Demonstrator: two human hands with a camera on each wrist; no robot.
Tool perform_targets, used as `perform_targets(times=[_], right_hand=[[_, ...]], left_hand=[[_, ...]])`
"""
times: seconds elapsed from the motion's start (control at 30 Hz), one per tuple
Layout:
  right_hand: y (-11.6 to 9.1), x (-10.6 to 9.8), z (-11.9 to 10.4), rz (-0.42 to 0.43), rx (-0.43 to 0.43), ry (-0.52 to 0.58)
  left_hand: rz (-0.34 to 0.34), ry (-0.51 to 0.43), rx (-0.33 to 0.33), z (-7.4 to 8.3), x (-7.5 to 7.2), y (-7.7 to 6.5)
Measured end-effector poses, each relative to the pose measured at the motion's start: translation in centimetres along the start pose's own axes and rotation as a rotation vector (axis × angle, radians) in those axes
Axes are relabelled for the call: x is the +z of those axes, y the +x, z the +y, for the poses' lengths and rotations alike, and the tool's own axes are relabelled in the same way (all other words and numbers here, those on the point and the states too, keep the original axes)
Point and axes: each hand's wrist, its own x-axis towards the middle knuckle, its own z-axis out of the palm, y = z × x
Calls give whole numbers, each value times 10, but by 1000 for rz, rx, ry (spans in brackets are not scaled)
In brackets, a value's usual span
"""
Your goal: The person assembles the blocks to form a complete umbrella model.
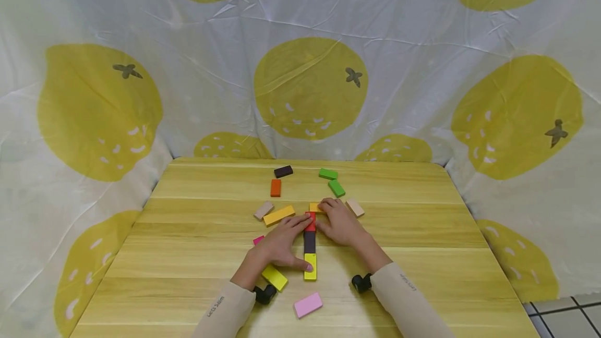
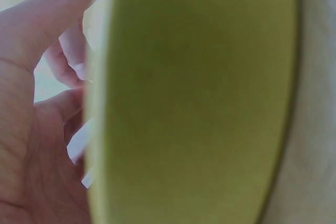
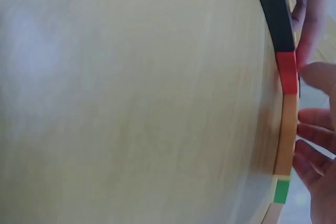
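A red block (image 1: 310, 221), a black block (image 1: 310, 242) and a yellow block (image 1: 310, 274) lie end to end in a line on the table. Across the line's far end sits an orange block (image 1: 314, 206). My left hand (image 1: 280, 244) is spread along the line, fingertips on the red block and thumb on the yellow one. Bent fingers of my right hand (image 1: 344, 221) hold the orange block's right part, its thumb close beside the red block. A second yellow block (image 2: 199, 98) fills much of the left wrist view, blurred.
Left of the line lie another orange block (image 1: 279, 215), a tan block (image 1: 264, 210) and a partly covered magenta block (image 1: 259, 240). Farther back are dark (image 1: 283, 171), red-orange (image 1: 275, 188) and green blocks (image 1: 336, 188). A pink block (image 1: 308, 305) lies nearest; another tan block (image 1: 355, 207) is right.
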Motion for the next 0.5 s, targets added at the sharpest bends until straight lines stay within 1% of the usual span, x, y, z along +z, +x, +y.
perform_targets(times=[0.2, 0.33, 0.5], right_hand=[[-4, -2, 1, -65, 4, 3], [-8, -1, 3, -94, 6, 7], [-12, 1, 4, -123, -11, -15]], left_hand=[[-6, 11, -4, 0, -1, 0], [-12, -1, -3, 1, -1, 0], [-15, -15, -5, 0, 0, 0]])
